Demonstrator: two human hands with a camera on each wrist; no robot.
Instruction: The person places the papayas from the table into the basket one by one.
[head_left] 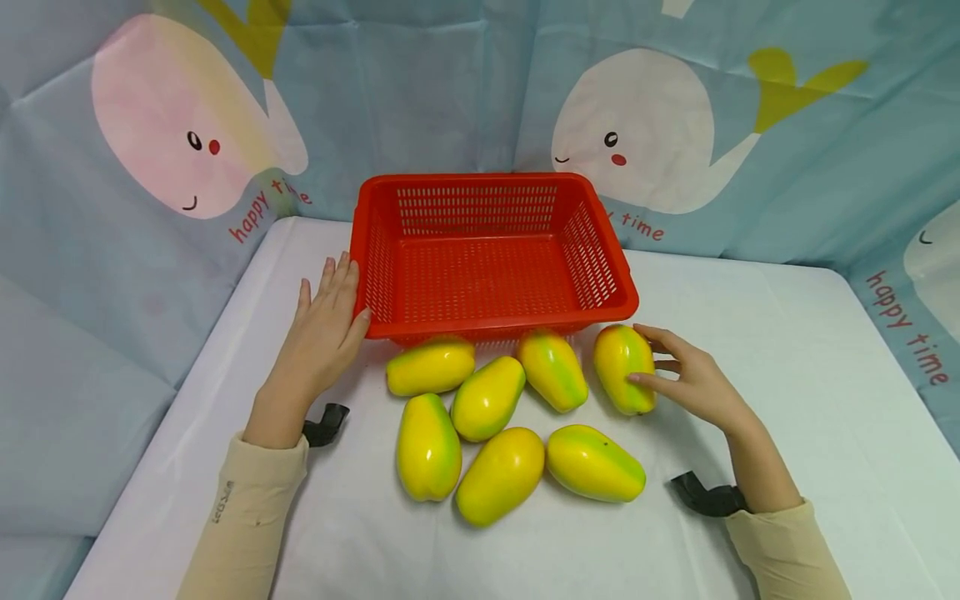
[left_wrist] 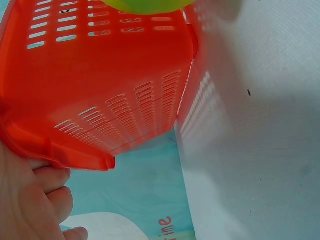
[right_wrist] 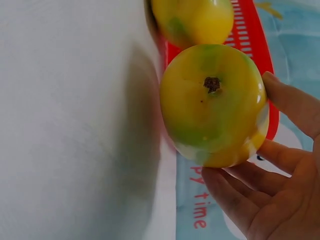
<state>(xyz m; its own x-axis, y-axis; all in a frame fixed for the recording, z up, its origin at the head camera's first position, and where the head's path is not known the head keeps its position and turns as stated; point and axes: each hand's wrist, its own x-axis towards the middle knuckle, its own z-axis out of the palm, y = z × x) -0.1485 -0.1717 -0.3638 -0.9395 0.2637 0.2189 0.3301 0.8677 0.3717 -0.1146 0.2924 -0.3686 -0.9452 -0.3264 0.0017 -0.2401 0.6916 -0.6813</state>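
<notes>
My right hand (head_left: 693, 379) holds a yellow-green papaya (head_left: 624, 367) by its right side, thumb and fingers on the skin. The right wrist view shows the same papaya (right_wrist: 212, 112) end-on with a dark stem mark, and my fingers spread round it. At the far side of the table stands a red plastic basket (head_left: 495, 321) with slotted walls and a bare floor. My left hand (head_left: 318, 333) rests against its left side, fingers extended along the rim. In the left wrist view, that hand (left_wrist: 30, 200) touches the basket's rim (left_wrist: 75, 162).
Several more papayas lie in front of the basket, among them one papaya (head_left: 431, 367) by its near wall and another papaya (head_left: 596, 463) nearer me. A white cloth (head_left: 750, 333) covers the table. Behind hangs a blue curtain (head_left: 442, 92) with printed whales.
</notes>
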